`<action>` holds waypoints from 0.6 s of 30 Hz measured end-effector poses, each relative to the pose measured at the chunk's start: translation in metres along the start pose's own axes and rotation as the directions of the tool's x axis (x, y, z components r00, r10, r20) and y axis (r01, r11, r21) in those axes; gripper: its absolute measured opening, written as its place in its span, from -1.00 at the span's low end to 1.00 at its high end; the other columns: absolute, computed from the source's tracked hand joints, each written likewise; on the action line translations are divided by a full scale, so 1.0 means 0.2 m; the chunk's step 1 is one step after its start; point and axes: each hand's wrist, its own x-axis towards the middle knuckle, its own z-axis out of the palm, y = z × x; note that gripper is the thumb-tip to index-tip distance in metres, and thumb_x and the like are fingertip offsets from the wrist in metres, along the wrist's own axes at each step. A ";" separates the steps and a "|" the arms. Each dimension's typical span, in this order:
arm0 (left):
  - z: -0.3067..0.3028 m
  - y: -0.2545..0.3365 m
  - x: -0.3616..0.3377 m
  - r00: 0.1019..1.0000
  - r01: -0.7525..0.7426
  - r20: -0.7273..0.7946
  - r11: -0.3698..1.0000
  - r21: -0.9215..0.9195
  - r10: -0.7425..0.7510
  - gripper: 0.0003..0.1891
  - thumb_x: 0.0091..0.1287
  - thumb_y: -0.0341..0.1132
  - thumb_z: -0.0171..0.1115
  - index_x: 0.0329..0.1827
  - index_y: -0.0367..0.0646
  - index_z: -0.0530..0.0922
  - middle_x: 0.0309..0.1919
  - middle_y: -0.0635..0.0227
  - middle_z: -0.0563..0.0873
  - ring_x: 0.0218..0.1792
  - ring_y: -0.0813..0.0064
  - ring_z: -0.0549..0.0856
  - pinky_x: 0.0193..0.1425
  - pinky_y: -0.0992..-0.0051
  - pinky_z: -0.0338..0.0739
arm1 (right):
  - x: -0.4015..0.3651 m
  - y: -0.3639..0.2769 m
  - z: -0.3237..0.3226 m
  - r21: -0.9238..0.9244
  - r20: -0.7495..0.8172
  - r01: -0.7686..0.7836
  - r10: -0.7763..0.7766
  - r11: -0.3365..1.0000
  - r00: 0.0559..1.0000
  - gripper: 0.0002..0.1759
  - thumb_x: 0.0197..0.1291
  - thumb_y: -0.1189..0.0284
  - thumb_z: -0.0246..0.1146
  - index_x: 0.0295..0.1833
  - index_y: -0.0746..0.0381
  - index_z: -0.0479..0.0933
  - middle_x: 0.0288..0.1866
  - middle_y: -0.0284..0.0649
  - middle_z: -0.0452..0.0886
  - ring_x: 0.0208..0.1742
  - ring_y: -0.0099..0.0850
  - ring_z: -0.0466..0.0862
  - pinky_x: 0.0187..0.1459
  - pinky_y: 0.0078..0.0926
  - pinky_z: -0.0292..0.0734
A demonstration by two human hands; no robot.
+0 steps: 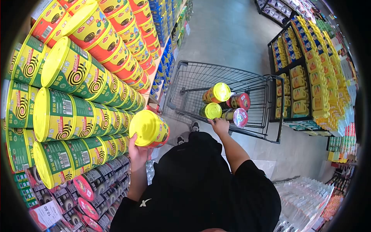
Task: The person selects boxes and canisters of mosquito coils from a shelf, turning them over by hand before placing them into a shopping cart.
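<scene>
Head view is looking down past a black shirt, with a shelf wall filling the left: green cans (62, 112) are lying on their sides with yellow lids facing out, red-and-yellow cans (112, 34) are stacked above them, and a price tag (46, 214) is hanging low on the shelf.

Just off that wall, the left hand (136, 151) is gripping a can (148, 128) from below, fingers wrapping its orange-red body. The can is sitting clear of the shelf, close beside the green rows. Its long axis is running roughly left to right, with the yellow lid turning toward the shelf and camera and the base pointing toward the aisle.

Further right, the right hand (219, 125) is resting at the near edge of the cart (193, 81), fingers curling there. Whether it is clenching the rim or only touching it, I cannot tell. The cart is lying ahead and to the right of the held can, nearer the right hand than the left. Four loose cans (221, 92) are lying inside, just beyond the right hand.

At the far right, a display rack (301, 89) of yellow packs is lining the aisle.
</scene>
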 end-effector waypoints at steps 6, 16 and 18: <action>0.13 -0.01 0.09 0.999 0.013 -0.040 1.000 0.016 -0.013 -0.47 0.53 -0.10 0.05 0.46 -0.20 0.41 0.32 0.21 0.64 0.30 0.22 0.64 0.36 0.13 0.52 | 0.27 0.16 -0.05 -0.003 -0.052 0.181 -0.181 0.984 0.982 -0.34 0.21 -0.27 0.25 -0.39 0.18 0.63 -0.39 -0.14 0.73 -0.29 -0.13 0.75 -0.26 -0.12 0.61; 0.54 -0.19 0.54 0.977 -0.035 -0.208 0.999 0.041 0.043 -0.42 0.44 -0.10 0.16 0.45 -0.19 0.41 0.31 0.19 0.65 0.27 0.20 0.66 0.36 0.13 0.52 | 0.89 0.40 -0.09 0.038 -0.208 0.242 -0.229 0.969 0.951 -0.44 0.25 -0.13 0.30 -0.46 0.18 0.61 -0.47 -0.15 0.69 -0.38 -0.12 0.72 -0.31 -0.13 0.60; 0.65 -0.24 0.62 0.980 -0.056 -0.191 0.998 0.010 0.057 -0.41 0.45 -0.11 0.16 0.48 -0.20 0.37 0.34 0.15 0.61 0.30 0.18 0.64 0.33 0.08 0.56 | 1.02 0.45 -0.14 0.050 -0.209 0.254 -0.238 0.966 0.948 -0.43 0.26 -0.13 0.29 -0.46 0.18 0.61 -0.47 -0.13 0.69 -0.38 -0.11 0.72 -0.31 -0.13 0.60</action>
